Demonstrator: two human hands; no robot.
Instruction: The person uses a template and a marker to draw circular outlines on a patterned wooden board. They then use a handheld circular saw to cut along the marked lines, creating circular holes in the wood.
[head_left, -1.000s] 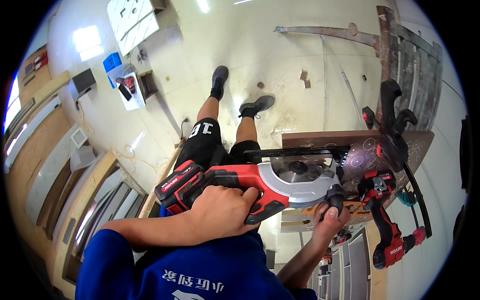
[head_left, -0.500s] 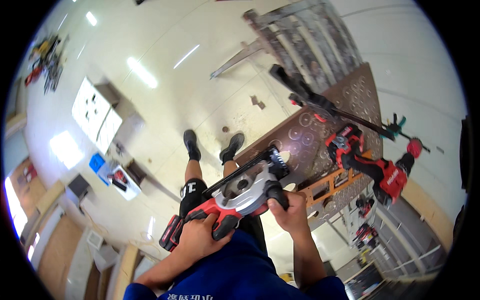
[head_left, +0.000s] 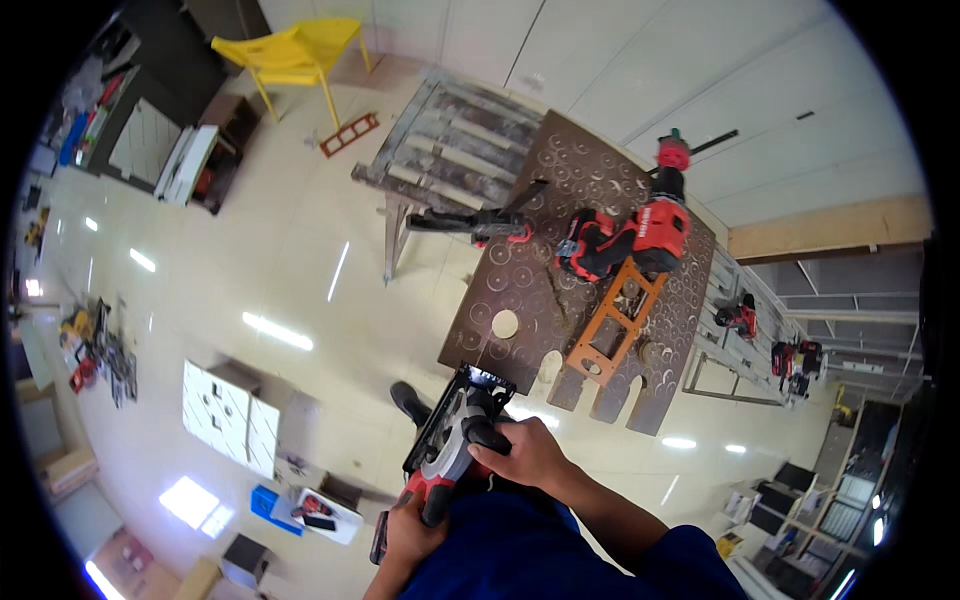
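Observation:
A cordless circular saw with a red and silver body and black base is held close in front of me. My left hand is closed round its rear handle. My right hand grips the black front knob. The base's front end overlaps the near left corner of a brown board; I cannot tell whether they touch. Many ring marks, a round hole and open slots at the near edge show on the board. An orange template and a red cordless drill lie on it.
A black bar clamp sits at the board's left edge. Beyond stands a worn slatted bench and a yellow chair. White cabinet and a blue box are on the left. Several red power tools stand at right.
My view has swung round, showing more of the board and the yellow chair. The saw now points more steeply forward, at the board's near left corner. Both hands keep hold of it.

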